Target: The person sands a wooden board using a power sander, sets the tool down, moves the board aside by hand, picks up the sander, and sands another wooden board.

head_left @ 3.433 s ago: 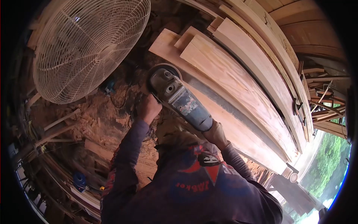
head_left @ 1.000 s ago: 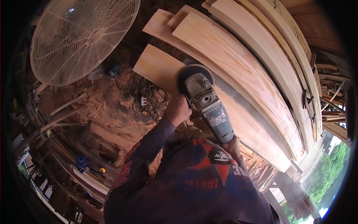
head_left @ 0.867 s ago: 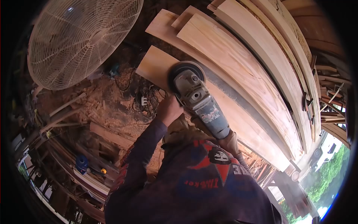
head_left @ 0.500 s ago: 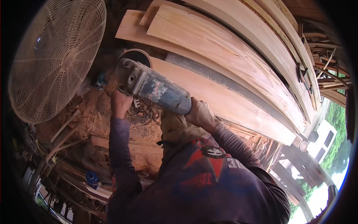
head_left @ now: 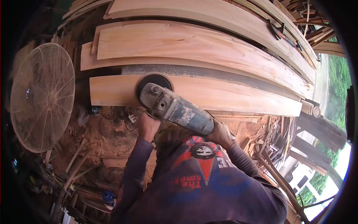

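A worn blue-grey angle grinder (head_left: 188, 115) with a round sanding disc (head_left: 167, 79) is held in both hands in front of my body. My left hand (head_left: 148, 126) is closed around the grip at the tool's head end. My right hand (head_left: 221, 135) wraps the rear end of the body; some of its fingers are hidden beneath. The disc lies over the nearest pale wooden board (head_left: 231, 93), a short way in from its left end. Contact between disc and wood seems likely, but the tool hides the underside.
Long planks (head_left: 186, 41) lie side by side beyond the board, with a dark-handled tool (head_left: 279, 33) on one. A large caged fan (head_left: 44, 97) stands at left. Shavings and wood scraps (head_left: 100, 136) cover the ground. A blue object (head_left: 108, 196) sits lower left.
The view has shifted, bringing more of the board's left end into sight. The grinder has moved rightward along the board, away from that end. Both hands keep their hold.
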The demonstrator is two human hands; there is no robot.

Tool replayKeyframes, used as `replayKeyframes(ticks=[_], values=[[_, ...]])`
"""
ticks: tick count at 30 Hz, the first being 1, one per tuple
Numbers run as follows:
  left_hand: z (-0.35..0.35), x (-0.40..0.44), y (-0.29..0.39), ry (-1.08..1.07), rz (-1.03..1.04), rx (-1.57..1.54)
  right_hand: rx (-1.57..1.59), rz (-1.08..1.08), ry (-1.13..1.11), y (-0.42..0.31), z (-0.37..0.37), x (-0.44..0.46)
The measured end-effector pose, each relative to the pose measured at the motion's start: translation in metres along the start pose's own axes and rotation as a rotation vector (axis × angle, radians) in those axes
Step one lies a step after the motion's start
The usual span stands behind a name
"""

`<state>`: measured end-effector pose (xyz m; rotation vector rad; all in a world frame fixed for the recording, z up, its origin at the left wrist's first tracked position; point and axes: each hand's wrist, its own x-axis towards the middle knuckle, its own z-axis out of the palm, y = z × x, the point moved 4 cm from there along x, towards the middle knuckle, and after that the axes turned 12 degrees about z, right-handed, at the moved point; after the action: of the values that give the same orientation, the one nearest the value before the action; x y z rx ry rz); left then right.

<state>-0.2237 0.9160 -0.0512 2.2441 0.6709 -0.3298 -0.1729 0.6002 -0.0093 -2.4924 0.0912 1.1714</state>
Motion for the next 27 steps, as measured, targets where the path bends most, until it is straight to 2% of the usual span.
replayKeyframes(ticks=[4, 9, 10, 17, 19, 22, 25, 26, 27], values=[[0.088, -0.017, 0.072, -0.174, 0.073, 0.079, 0.145, 0.042, 0.091, 0.098, -0.034, -0.035], [0.175, -0.037, 0.176, -0.319, 0.302, 0.099, 0.326, 0.220, 0.229, 0.220, -0.056, -0.073], [0.195, -0.039, 0.193, -0.418, 0.284, 0.104, 0.357, 0.262, 0.204, 0.255, -0.050, -0.077], [0.299, -0.054, 0.319, -0.615, 0.616, 0.172, 0.434, 0.523, 0.367, 0.382, -0.049, -0.121], [0.317, -0.059, 0.346, -0.652, 0.692, 0.188, 0.492, 0.582, 0.343, 0.377, -0.046, -0.130], [0.350, -0.058, 0.373, -0.699, 0.839, 0.187, 0.768, 0.668, 0.369, 0.378, -0.028, -0.141], [0.360, -0.049, 0.392, -0.652, 1.053, 0.263, 0.707, 0.607, 0.369, 0.362, -0.012, -0.139], [0.362, -0.045, 0.389, -0.648, 1.048, 0.258, 0.689, 0.585, 0.366, 0.354, -0.007, -0.137], [0.360, -0.042, 0.387, -0.560, 1.122, 0.298, 0.677, 0.569, 0.364, 0.346, -0.002, -0.135]])
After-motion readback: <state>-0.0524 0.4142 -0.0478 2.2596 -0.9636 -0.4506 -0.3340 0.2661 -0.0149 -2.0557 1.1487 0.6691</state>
